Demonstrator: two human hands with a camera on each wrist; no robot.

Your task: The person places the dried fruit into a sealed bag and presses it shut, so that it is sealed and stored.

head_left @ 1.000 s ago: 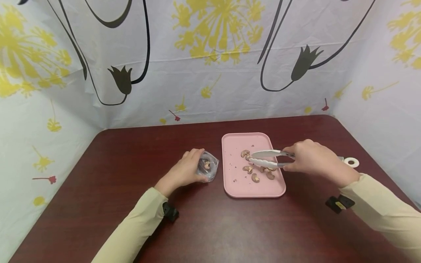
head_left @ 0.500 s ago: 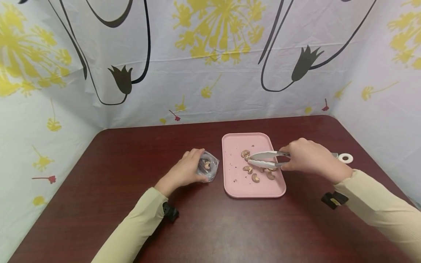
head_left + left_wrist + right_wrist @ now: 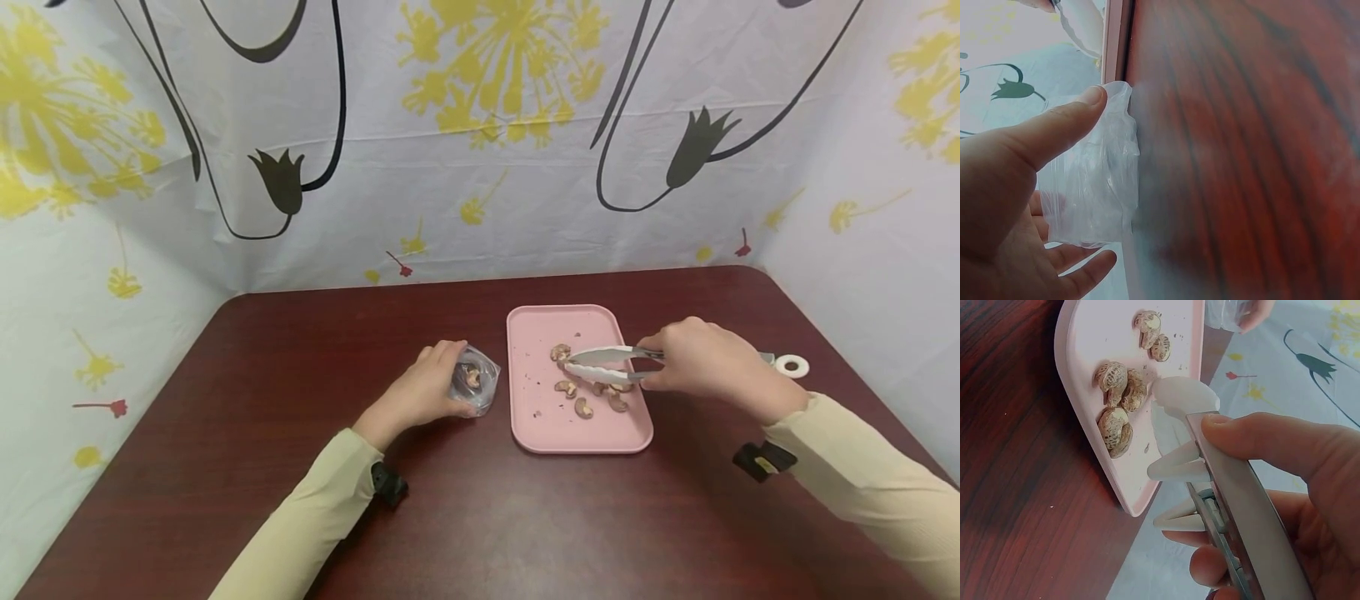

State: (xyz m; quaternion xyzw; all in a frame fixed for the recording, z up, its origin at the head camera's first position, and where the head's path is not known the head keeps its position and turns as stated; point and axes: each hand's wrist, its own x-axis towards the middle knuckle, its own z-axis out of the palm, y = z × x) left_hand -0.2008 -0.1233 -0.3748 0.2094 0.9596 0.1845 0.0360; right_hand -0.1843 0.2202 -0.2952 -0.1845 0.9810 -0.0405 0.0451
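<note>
My left hand [image 3: 417,390] holds a clear plastic bag [image 3: 486,390] upright on the table, thumb on one side and fingers on the other. A curled brown piece [image 3: 472,377] shows inside it. My right hand [image 3: 697,364] grips metal tongs [image 3: 1244,512] with white tips, thumb along one arm. These tips reach over a pink tray [image 3: 543,429], parted, with their ends right at a brown piece [image 3: 559,353] near its middle. Several more brown, patterned, curled pieces with pale patches, like dried mushrooms, lie toward the tray's right side [image 3: 1113,428].
Dark crumbs are scattered over the tray. A dark red wooden table [image 3: 420,517] carries everything. The tongs' white ring end [image 3: 792,367] sticks out behind my right hand. White cloth with yellow and dark flower prints [image 3: 450,200] hangs around the back and sides.
My right hand has shifted a little left with the tongs, and their tips have come slightly closer together at the brown pieces. The left hand and bag have stayed put.
</note>
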